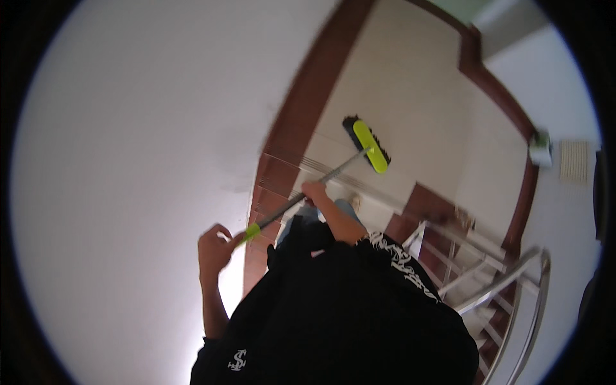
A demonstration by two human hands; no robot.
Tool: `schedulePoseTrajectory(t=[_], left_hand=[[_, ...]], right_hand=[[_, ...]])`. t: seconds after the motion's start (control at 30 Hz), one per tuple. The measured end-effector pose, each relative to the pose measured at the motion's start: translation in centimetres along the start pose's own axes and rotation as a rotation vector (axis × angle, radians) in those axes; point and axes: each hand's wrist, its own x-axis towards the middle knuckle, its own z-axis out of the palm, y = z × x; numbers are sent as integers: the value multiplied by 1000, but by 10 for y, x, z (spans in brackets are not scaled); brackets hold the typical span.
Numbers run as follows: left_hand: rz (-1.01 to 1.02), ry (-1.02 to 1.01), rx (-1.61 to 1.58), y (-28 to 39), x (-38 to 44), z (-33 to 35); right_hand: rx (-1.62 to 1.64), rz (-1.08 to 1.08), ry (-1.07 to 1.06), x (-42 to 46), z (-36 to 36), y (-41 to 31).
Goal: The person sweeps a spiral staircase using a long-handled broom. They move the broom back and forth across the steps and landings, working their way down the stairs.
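A push broom runs diagonally before me, its lime-green head (372,147) with dark bristles down on the pale tiled landing (414,96). My right hand (315,191) is wrapped around the grey handle (284,208) partway along, above my legs. At the handle's upper end, by the lime-green grip (251,232), is my left hand (215,248). Its thumb side is against the grip's end and the fingers are curled; part of its hold is hidden.
A white wall (144,144) rises close on my left, edged by reddish-brown skirting (317,91). Stair steps (272,211) lie around my feet. Metal railings (500,284) stand at the lower right. A small white-and-green object (541,148) is by the right wall.
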Motion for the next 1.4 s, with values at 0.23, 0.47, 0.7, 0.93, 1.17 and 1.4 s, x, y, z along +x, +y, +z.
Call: schedulePoseTrajectory(t=[0.23, 0.47, 0.7, 0.93, 1.17, 1.4], left_hand=[[378, -146, 127, 123, 46, 126], [607, -413, 311, 245, -29, 202], [608, -444, 393, 249, -27, 208], [768, -678, 373, 118, 8, 187], [404, -605, 260, 1, 6, 102], [152, -341, 33, -104, -58, 8]], right_hand=[[354, 39, 242, -3, -182, 74], [633, 151, 464, 6, -290, 168], [821, 8, 538, -8, -282, 163], [-257, -185, 608, 37, -181, 193], [-185, 9, 355, -40, -83, 103], [-138, -48, 13, -18, 78, 76]])
